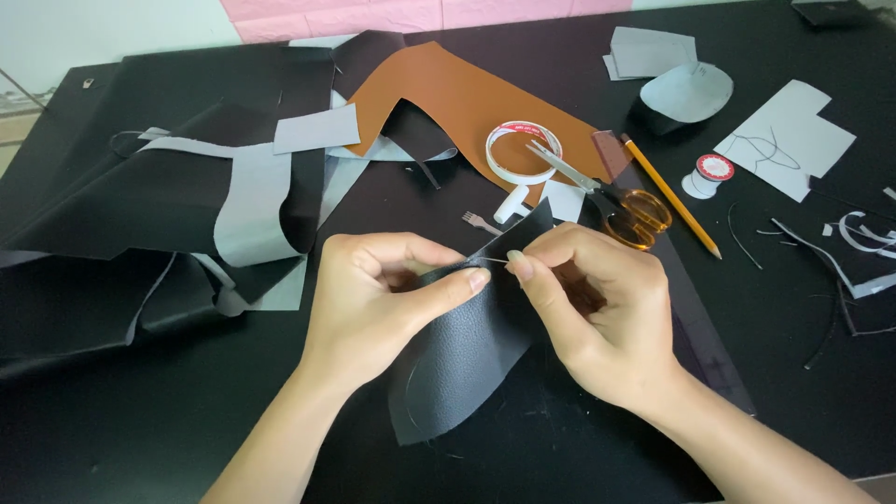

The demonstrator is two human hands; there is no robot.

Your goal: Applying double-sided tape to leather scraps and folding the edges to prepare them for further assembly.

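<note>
A curved piece of black leather (462,359) is pinched at its upper edge by my left hand (378,299), thumb on top. My right hand (593,299) holds a thin needle (487,260) between thumb and forefinger, its tip at the leather's edge right beside my left thumb. The two hands nearly touch above the black table (140,420). The leather's lower part hangs toward me between my forearms.
Orange-handled scissors (621,205), a tape roll (523,152), a small pronged punch (479,222), a pencil (670,196) and a thread spool (707,175) lie behind my hands. A brown leather sheet (467,98), black and grey offcuts (187,196) at left, paper patterns (784,135) at right.
</note>
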